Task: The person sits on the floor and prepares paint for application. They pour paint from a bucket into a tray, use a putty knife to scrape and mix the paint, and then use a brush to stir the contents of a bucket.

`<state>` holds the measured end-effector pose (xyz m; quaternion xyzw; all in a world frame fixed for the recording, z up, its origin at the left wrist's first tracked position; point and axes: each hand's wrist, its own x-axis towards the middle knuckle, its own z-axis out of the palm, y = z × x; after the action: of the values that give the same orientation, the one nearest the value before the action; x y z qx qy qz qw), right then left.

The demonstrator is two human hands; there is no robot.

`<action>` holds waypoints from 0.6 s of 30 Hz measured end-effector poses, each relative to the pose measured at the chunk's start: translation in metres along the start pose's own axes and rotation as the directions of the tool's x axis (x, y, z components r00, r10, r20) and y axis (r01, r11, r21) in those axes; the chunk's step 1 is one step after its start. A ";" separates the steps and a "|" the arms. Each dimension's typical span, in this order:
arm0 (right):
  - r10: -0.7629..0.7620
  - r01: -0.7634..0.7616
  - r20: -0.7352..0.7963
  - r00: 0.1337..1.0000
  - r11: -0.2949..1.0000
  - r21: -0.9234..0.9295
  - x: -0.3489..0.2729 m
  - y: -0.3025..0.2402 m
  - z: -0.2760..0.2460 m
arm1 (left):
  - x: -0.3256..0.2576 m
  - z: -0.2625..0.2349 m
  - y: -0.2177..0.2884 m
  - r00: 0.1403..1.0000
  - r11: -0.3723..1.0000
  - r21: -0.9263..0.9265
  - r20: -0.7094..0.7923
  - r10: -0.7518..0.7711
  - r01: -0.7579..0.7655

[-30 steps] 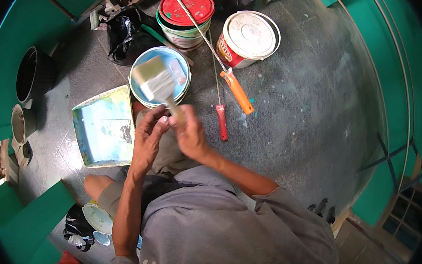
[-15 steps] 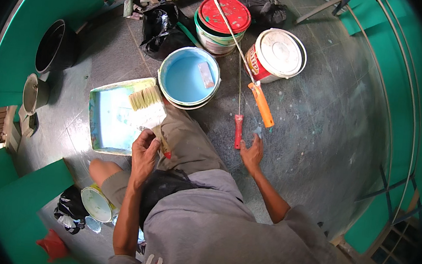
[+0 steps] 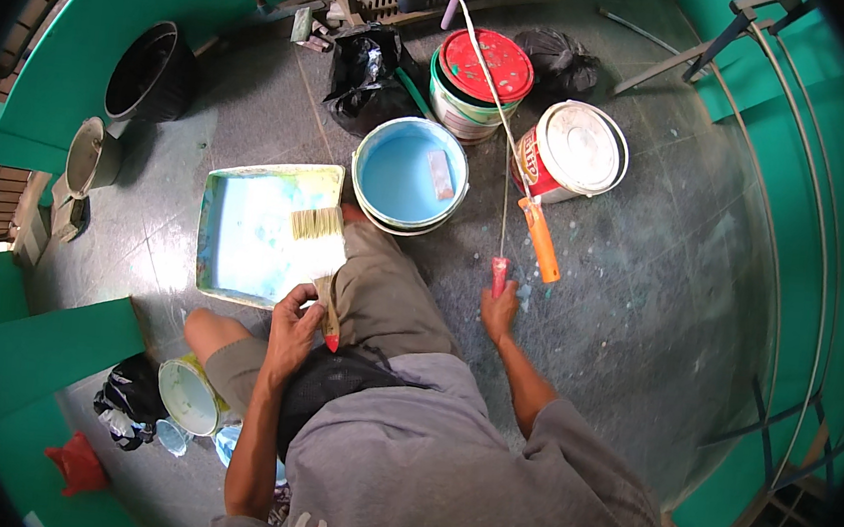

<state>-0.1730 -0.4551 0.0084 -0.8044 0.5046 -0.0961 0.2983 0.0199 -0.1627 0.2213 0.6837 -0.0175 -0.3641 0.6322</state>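
The left hand [image 3: 293, 331] holds the brush [image 3: 326, 301] by its handle across the tray's [image 3: 205, 245] right side, long axis running forward, bristles ahead and slightly left. Further right, the red handle [image 3: 500, 270] points straight ahead from the nearer right hand [image 3: 500, 314]; whether those fingers, at its near end, have closed, I cannot tell.

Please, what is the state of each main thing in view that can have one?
Brush: held in the left hand, bristles over the tray
Tray: pale blue inside
Red-handled tool: right hand at its lower end, grip unclear
Blue-filled bucket: open, flat block inside
Red-lidded bucket: lid on top
White-lidded bucket: lid on
Orange-handled tool: rod across the red lid
Black bucket: open
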 end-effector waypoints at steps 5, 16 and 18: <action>-0.005 0.007 -0.112 0.994 1.000 0.016 -0.016 -0.021 -0.023 | -0.004 0.005 0.003 1.000 0.999 -0.032 -0.015 -0.012 0.011; -0.040 0.069 -0.284 0.958 0.993 0.094 -0.011 -0.035 -0.043 | -0.005 0.006 0.005 0.999 0.999 -0.036 0.025 0.025 -0.025; -0.052 0.083 -0.286 0.957 0.992 0.098 -0.008 -0.029 -0.048 | -0.004 0.007 0.005 0.999 0.999 -0.051 0.031 0.018 -0.016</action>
<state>-0.1765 -0.4575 0.0645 -0.7816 0.5084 -0.2477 0.2631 0.0155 -0.1674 0.2284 0.6616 -0.0240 -0.3697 0.6519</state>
